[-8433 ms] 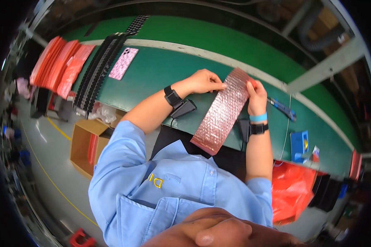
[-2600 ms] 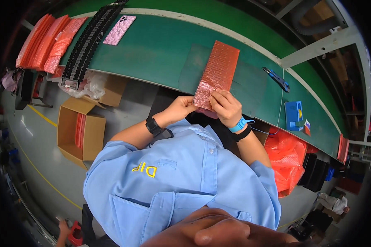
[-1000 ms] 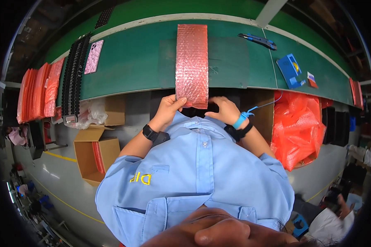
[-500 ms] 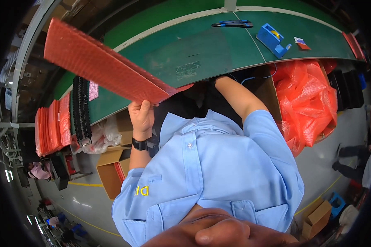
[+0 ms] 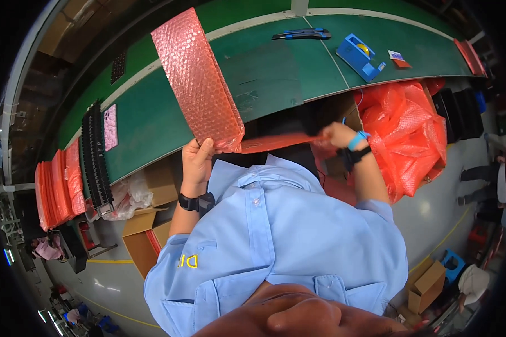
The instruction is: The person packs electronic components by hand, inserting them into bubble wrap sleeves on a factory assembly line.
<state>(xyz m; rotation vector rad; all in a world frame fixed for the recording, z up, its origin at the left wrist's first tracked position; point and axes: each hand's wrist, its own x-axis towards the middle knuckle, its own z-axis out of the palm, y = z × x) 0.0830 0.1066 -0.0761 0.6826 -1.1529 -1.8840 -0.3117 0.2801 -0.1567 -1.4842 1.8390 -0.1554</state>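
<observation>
A long folded piece of red bubble wrap [image 5: 199, 76] stands up at a slant over the near edge of the green table. My left hand [image 5: 197, 159] pinches its lower corner between thumb and fingers. From that corner a thin red strip or flap of the wrap runs rightward, blurred by motion. Its far end is in my right hand [image 5: 339, 136], whose fingers are closed beside the heap of red bubble wrap [image 5: 405, 135] in a cardboard box. Whether anything lies inside the folded wrap does not show.
On the green table [image 5: 146, 129] are a utility knife [image 5: 301, 33], a blue tape dispenser [image 5: 358, 56], a small card [image 5: 398, 58] and black slotted racks [image 5: 96, 160]. Red bubble-wrap packs [image 5: 56, 188] stand at the left. An open cardboard box [image 5: 142, 238] is below the table.
My right hand has come out from under the table edge and drawn a red strip rightward. The folded wrap has swung more upright, its top moving right.
</observation>
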